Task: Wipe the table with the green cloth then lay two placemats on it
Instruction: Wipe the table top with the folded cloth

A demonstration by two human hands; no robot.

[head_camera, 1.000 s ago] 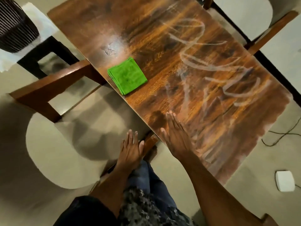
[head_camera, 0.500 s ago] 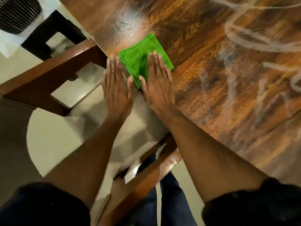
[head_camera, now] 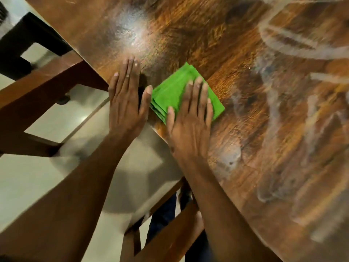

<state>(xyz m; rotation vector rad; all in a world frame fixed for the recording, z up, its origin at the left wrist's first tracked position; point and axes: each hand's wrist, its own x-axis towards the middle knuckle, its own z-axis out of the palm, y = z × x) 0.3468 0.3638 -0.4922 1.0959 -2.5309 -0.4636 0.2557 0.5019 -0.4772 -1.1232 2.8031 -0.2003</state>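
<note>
Forearms: both of mine reach forward from the bottom of the view; bare, over a chair frame (head_camera: 170, 241) and pale floor (head_camera: 24, 178)
Left hand (head_camera: 126, 103): flat, palm down at the near edge of the table (head_camera: 264, 120); fingers (head_camera: 130, 72) straight and together, tips resting on the wood; thumb spread toward the cloth, just beside its near corner; holding nothing
Right hand (head_camera: 190, 118): flat, palm down; my fingers (head_camera: 198, 91) lie straight on top of the green cloth (head_camera: 170, 91), pressing it to the table; not curled round it
Green cloth: folded into a thick square, layers showing along its near edge; close to the table's near edge, between my two hands, partly under the right one
Table beyond: dark glossy wood; a bright glare patch (head_camera: 136, 35) past my left fingertips; pale smear trails (head_camera: 302, 50) looping across the far right
Far left: a dark stool frame (head_camera: 18, 46), blurred
</note>
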